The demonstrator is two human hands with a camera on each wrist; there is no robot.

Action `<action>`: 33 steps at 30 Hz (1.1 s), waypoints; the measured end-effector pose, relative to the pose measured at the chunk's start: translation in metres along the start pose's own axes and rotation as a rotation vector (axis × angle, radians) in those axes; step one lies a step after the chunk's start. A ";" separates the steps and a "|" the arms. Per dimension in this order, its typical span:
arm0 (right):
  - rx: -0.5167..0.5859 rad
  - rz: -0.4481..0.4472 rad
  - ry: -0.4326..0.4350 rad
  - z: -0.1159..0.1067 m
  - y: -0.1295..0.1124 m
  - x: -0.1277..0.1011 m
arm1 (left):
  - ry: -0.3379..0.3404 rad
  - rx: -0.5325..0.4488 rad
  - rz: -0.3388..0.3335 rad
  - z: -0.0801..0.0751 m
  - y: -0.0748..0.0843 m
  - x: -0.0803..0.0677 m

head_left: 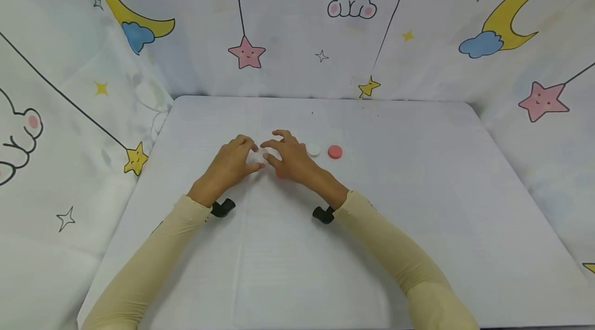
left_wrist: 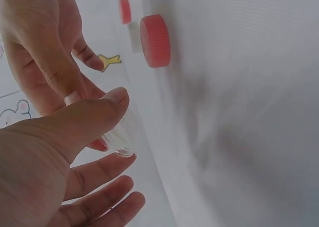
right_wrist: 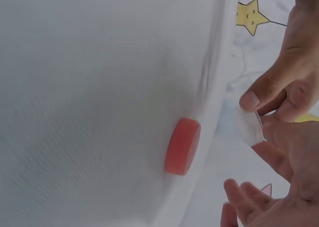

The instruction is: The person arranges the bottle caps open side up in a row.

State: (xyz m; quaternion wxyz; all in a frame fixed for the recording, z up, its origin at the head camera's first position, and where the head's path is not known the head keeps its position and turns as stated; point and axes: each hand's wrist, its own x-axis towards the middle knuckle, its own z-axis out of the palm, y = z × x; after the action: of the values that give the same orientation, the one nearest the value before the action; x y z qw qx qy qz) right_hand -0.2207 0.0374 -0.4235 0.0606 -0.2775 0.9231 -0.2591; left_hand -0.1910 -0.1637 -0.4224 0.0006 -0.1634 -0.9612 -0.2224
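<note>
Between my two hands, above the white table, is a small clear plastic piece point(left_wrist: 119, 141) like a cap, which looks whitish in the right wrist view. My left hand point(head_left: 230, 163) pinches one edge of it, thumb on the near side. Thumb and forefinger of my right hand point(head_left: 294, 159) grip its other side, while the remaining fingers stay spread. A ridged red bottle cap point(left_wrist: 155, 41) stands on the table just below the right hand, which mostly covers it in the head view. Beyond that hand lie a white cap point(head_left: 314, 150) and another red cap point(head_left: 334, 152).
The white tabletop point(head_left: 432, 206) reaches well past both arms. Cloth walls point(head_left: 297, 15) printed with stars, moons and rabbits stand along its back and sides. A black camera mount point(head_left: 224, 208) is strapped under each wrist.
</note>
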 end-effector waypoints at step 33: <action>-0.125 0.029 -0.128 0.018 0.009 0.006 | -0.046 0.121 0.016 0.019 -0.005 0.001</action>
State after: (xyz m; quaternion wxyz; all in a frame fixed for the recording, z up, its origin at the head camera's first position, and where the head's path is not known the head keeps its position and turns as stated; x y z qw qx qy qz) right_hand -0.2254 0.0332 -0.4434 0.1060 -0.2835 0.9357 -0.1815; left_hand -0.1919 -0.1595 -0.4416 -0.0099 -0.1756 -0.9713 -0.1602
